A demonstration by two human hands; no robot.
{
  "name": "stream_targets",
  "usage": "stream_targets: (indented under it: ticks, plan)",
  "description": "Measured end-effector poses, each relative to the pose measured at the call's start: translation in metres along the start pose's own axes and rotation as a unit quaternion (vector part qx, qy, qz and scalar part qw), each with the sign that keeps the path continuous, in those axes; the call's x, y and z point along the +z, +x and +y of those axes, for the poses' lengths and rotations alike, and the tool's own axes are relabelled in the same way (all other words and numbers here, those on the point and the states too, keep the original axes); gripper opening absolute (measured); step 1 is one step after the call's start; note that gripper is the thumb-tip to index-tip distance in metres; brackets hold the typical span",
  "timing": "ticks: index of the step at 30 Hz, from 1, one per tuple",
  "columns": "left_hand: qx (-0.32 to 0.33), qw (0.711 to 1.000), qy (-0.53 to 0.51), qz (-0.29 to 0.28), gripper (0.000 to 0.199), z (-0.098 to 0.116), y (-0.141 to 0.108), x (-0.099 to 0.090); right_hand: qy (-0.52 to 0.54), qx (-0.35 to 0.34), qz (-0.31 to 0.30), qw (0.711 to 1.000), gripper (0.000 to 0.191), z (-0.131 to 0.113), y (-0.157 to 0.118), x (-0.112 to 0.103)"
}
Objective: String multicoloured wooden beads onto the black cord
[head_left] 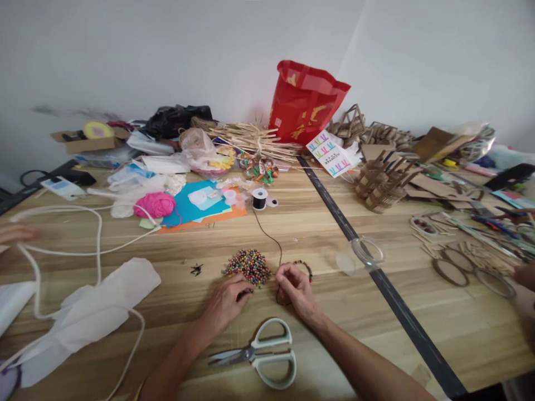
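Note:
My right hand (295, 289) pinches a thin dark cord (268, 232) that runs up to a spool (259, 200). A curved row of threaded beads (309, 271) shows just behind its fingers. My left hand (229, 296) rests at the near edge of a pile of small multicoloured beads (246, 264), thumb and fingers brought together. Anything between those fingertips is too small to make out. Scissors (247, 354) with pale handles lie on the table between my forearms, blades slightly apart and pointing left.
Short black pieces (196, 269) lie left of the beads. A clear round container (368, 253) stands to the right. Pink yarn (154, 205), a white cable (99, 245) and a red bag (305, 103) lie farther off. Other people's hands (16, 231) show at both sides.

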State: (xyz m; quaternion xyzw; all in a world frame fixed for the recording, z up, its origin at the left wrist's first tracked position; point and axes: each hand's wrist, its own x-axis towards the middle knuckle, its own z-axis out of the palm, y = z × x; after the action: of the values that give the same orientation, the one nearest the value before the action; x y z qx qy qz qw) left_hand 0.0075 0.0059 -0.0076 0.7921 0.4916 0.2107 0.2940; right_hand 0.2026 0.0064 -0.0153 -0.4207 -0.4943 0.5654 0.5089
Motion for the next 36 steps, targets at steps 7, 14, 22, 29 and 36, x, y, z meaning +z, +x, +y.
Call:
stream_targets:
  ticks: [7,14,22,29,36]
  plan:
    - [0.009,1.000,0.007,-0.001,0.020,-0.002,0.000,0.001,-0.015,-0.012,-0.011,1.000,0.037,0.000,0.000,0.002]
    - [0.024,0.999,0.026,0.009,0.020,-0.002,0.001,0.003,-0.003,0.008,-0.027,1.000,0.036,-0.001,-0.001,0.002]
    - [0.081,0.991,0.105,0.012,0.023,0.002,0.002,0.011,-0.017,-0.008,-0.008,1.000,0.036,0.001,0.000,0.003]
    - [0.088,0.973,0.214,-0.001,0.020,0.011,0.002,0.015,-0.006,-0.001,-0.030,1.000,0.033,0.002,0.000,0.002]
    - [0.095,0.971,0.217,0.000,0.018,0.009,0.001,0.019,-0.033,-0.013,-0.026,0.999,0.031,0.005,0.000,0.002]
